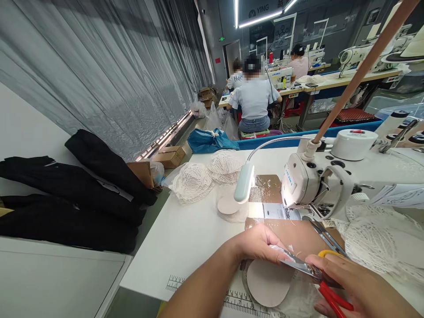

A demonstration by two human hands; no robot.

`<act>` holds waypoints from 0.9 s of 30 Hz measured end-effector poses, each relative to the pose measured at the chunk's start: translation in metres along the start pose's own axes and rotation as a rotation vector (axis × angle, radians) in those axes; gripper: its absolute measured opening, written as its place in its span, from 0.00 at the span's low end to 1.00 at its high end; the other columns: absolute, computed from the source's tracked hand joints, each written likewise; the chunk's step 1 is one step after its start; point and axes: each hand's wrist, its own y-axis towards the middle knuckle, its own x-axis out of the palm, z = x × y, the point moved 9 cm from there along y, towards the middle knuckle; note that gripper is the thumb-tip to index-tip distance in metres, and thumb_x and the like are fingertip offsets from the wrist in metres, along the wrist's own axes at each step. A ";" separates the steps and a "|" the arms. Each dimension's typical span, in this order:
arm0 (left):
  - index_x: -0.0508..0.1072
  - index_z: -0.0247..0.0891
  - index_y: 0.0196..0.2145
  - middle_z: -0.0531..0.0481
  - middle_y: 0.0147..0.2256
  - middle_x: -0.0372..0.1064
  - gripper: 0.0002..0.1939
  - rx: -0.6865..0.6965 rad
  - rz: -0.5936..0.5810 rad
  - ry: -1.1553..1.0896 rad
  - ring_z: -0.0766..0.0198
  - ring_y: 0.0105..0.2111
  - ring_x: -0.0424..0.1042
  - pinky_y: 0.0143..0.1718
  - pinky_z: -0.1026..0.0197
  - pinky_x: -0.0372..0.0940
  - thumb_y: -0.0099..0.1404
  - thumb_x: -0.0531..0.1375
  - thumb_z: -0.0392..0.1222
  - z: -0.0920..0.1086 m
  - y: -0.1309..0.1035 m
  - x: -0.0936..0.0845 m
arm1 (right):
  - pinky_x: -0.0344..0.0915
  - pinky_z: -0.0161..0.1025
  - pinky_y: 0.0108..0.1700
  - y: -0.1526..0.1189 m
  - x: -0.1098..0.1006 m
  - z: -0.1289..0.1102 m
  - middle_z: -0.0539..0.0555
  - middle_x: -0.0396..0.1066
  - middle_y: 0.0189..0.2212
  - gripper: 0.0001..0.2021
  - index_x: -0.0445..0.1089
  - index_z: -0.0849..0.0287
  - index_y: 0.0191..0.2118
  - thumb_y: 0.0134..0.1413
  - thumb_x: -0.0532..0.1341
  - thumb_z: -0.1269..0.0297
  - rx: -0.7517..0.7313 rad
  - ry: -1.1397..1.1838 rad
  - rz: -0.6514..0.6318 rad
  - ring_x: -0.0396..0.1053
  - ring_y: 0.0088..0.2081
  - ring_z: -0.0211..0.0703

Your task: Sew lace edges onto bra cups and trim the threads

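My left hand (pixel 260 245) is closed, pinching a small bit of white fabric (pixel 280 250) between thumb and fingers. My right hand (pixel 347 274) is wrapped around scissors with red handles (pixel 333 300). Their blades (pixel 300 265) reach left to the fabric at my left fingertips. Below my hands lies a round beige pad (pixel 270 282) with sheer fabric around it. Just beyond is the sewing machine (pixel 300 179), its needle area over the metal plate (pixel 274 211). A dark pair of tweezers or snips (pixel 326 236) rests near a yellow loop (pixel 329 253) whose owner I cannot make out.
White lace cups (pixel 194 181) and another beige pad (pixel 228 204) lie on the white table (pixel 172 240). More lace (pixel 374 238) is at the right. A small lamp (pixel 244 182) hangs beside the machine. Ahead, a person (pixel 254 99) sits at another sewing table; black garments (pixel 82 198) lie left.
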 end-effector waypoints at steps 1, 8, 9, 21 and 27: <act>0.82 0.32 0.36 0.50 0.31 0.75 0.25 -0.004 -0.007 -0.004 0.66 0.31 0.70 0.37 0.67 0.66 0.45 0.73 0.55 0.000 0.000 0.001 | 0.67 0.29 0.25 0.001 0.001 -0.001 0.48 0.74 0.31 0.11 0.69 0.50 0.39 0.48 0.66 0.60 -0.002 0.007 -0.008 0.73 0.28 0.40; 0.82 0.34 0.38 0.50 0.33 0.75 0.26 0.051 -0.061 0.013 0.66 0.33 0.70 0.38 0.67 0.65 0.45 0.73 0.54 0.008 -0.001 0.009 | 0.65 0.30 0.24 0.003 0.002 -0.005 0.47 0.72 0.25 0.07 0.68 0.50 0.37 0.55 0.63 0.57 -0.009 0.104 -0.031 0.71 0.23 0.39; 0.82 0.33 0.37 0.50 0.32 0.75 0.26 0.050 -0.058 0.034 0.66 0.32 0.69 0.38 0.67 0.65 0.46 0.73 0.55 0.009 -0.001 0.009 | 0.66 0.30 0.24 0.004 0.000 -0.006 0.47 0.73 0.25 0.06 0.68 0.50 0.36 0.56 0.62 0.57 -0.010 0.110 -0.031 0.71 0.22 0.39; 0.82 0.33 0.35 0.49 0.31 0.76 0.23 0.034 -0.028 0.033 0.63 0.32 0.71 0.36 0.65 0.66 0.47 0.73 0.54 0.006 -0.004 0.007 | 0.72 0.32 0.27 -0.002 -0.008 0.002 0.51 0.79 0.30 0.08 0.72 0.49 0.43 0.60 0.58 0.59 0.031 0.039 0.104 0.77 0.28 0.46; 0.80 0.32 0.33 0.47 0.30 0.75 0.20 0.136 0.004 0.174 0.65 0.30 0.70 0.32 0.66 0.63 0.55 0.68 0.55 0.022 -0.001 0.004 | 0.74 0.31 0.35 -0.052 -0.041 0.032 0.48 0.79 0.38 0.23 0.64 0.45 0.56 0.54 0.63 0.62 0.201 -0.031 0.167 0.78 0.36 0.44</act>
